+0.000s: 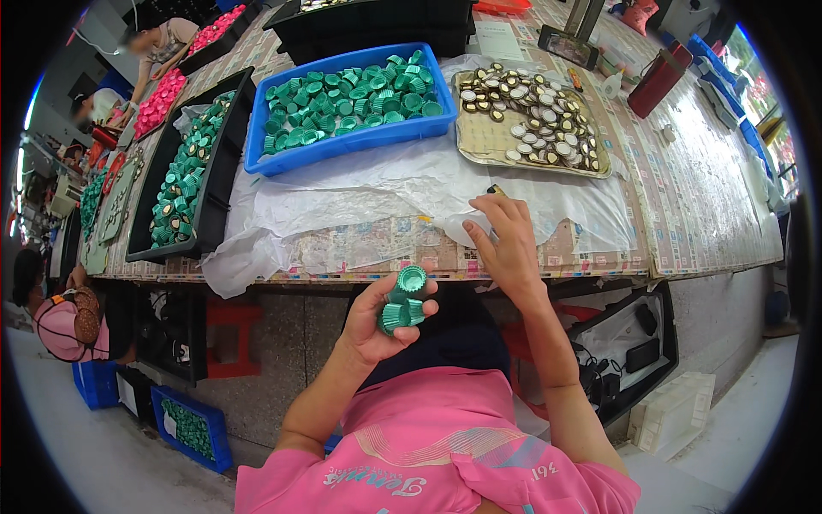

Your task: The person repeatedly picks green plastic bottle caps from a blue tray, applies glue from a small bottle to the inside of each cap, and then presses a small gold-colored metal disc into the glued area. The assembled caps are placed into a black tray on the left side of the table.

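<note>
My left hand [377, 319], palm up above my lap, is closed around several green fluted cups [401, 315]. One cup [412, 278] sits at its fingertips with the open side showing. At the table's front edge, my right hand [511, 244] has its thumb and fingers around a white squeeze bottle [454, 229], whose orange-tipped nozzle points left. The bottle lies low over the white sheet [342, 201]. Beyond is a blue tray [257, 141] full of the same green cups. To its right, a metal tray [488, 141] carries many round dark-and-white discs.
At left stands a long black tray [224, 184] of green cups, some with discs inside. A phone [568, 47] on a stand and a red flask [659, 80] are at the far right. Other people work at the far left. A black crate [629, 351] sits under the table.
</note>
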The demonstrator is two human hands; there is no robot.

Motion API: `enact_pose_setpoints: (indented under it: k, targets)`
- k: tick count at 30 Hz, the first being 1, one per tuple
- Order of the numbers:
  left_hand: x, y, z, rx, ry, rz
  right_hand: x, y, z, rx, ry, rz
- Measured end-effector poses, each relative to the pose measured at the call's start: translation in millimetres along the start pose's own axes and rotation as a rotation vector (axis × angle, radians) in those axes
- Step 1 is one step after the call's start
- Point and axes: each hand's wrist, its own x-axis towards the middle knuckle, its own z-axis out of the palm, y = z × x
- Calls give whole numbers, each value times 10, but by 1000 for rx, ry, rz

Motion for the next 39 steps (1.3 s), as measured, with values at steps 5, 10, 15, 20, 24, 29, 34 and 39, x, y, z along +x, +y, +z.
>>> enact_pose_setpoints:
  k: [5,10,15,20,24,29,34,39]
  targets:
    - [-12,0,-28,-46,-8,50,22,19,30,45,-193,54]
    - [-43,12,-18,-89,14,77,-11,-56,30,128,-218,89]
    - [-65,-28,-8,-18,96,135,-176,-266,-147,402,-102,259]
    - [-46,-73,-3,38,132,125,-371,-449,-323,609,-67,326]
    - [-31,-79,-41,124,145,102,-411,-490,-347,561,49,151]
    - [-24,-109,-22,176,177,141,-425,-498,-359,475,81,81]
    - [-12,-116,-58,183,205,97,-435,-493,-359,464,73,80]
    - [-6,-125,-55,200,209,99,-449,-482,-351,449,58,101]
